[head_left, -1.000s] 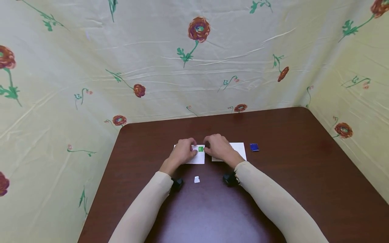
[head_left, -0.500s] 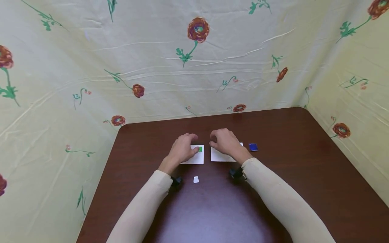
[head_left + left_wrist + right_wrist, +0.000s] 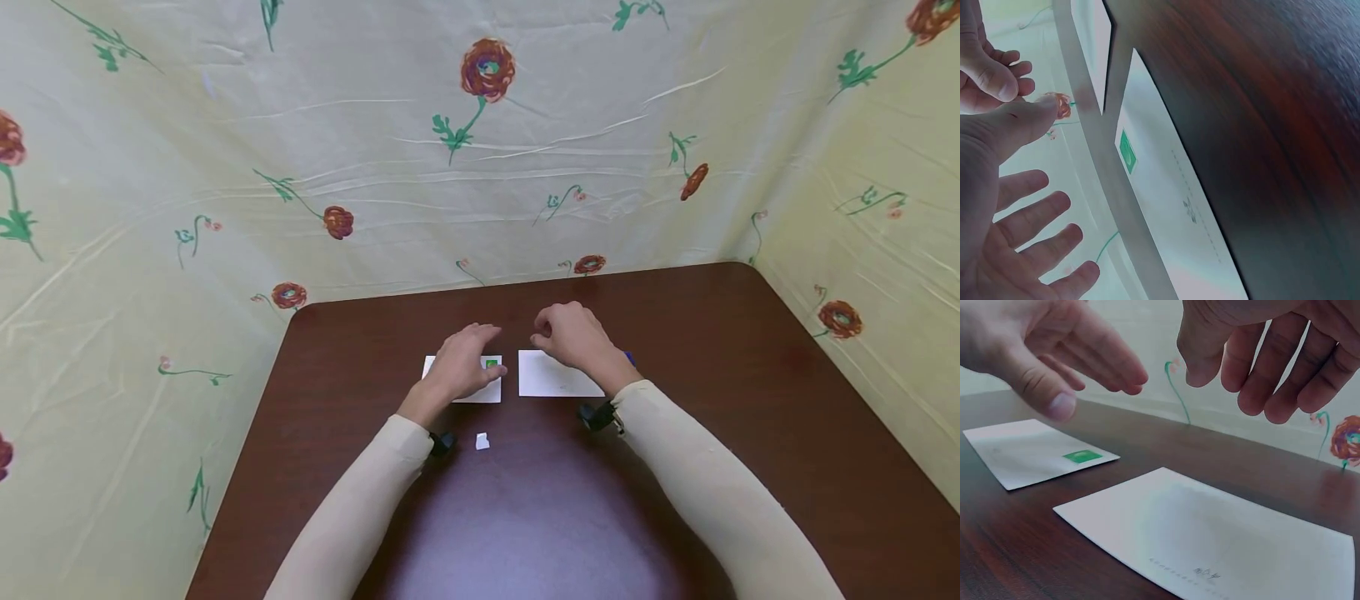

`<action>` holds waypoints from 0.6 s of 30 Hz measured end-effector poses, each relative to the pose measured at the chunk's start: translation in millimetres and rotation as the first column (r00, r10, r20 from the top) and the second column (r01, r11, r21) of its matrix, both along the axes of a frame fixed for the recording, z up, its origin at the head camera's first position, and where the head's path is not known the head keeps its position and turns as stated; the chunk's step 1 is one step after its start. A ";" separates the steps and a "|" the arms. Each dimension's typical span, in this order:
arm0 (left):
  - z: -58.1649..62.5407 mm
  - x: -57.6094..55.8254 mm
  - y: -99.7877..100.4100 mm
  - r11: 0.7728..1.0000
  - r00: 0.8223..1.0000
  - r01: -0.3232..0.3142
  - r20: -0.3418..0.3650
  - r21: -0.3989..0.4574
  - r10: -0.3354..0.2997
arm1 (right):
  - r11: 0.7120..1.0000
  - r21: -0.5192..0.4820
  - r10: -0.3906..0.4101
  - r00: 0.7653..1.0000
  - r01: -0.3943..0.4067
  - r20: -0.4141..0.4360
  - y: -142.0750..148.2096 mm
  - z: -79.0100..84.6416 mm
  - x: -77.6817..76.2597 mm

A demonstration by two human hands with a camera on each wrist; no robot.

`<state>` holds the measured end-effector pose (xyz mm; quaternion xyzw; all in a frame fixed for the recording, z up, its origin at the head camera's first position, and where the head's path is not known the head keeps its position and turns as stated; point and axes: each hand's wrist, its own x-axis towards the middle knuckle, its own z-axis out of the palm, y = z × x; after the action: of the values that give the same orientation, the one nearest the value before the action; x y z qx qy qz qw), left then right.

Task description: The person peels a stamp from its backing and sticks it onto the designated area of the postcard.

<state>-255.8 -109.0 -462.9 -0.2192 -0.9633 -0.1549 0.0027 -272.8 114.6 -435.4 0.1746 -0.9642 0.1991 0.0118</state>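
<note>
A white envelope (image 3: pixel 478 395) lies on the left of the table, bearing a green stamp (image 3: pixel 1127 152) in one corner. Over it hovers my left hand (image 3: pixel 463 367), fingers extended and nothing in its grasp. To the right lies a second white envelope (image 3: pixel 557 382); the right wrist view shows small printed marks on it and no stamp. My right hand (image 3: pixel 576 335) hangs above its far side with loosely bent fingers and holds nothing. Both hands are raised off the paper in the right wrist view.
A small white paper scrap (image 3: pixel 482 441) lies nearer to me, between the forearms. At the right wrist, a small blue packet (image 3: pixel 630 358) is mostly hidden. Flower-patterned cloth (image 3: pixel 420 167) hangs behind the dark brown table (image 3: pixel 487 517).
My right hand has moved right and away from the stamped envelope, uncovering more of the second envelope and covering the blue packet. My left hand has lifted off and its fingers have spread.
</note>
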 end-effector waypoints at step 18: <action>-6.9 4.9 26.1 0.993 0.997 0.073 0.036 -0.092 -0.070 | 0.997 0.012 -0.077 0.997 0.077 0.013 22.2 3.8 -0.3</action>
<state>-251.0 -82.8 -469.8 -0.2509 -0.9609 -0.1134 -0.0288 -273.1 136.8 -431.6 0.1359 -0.9714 0.1944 0.0119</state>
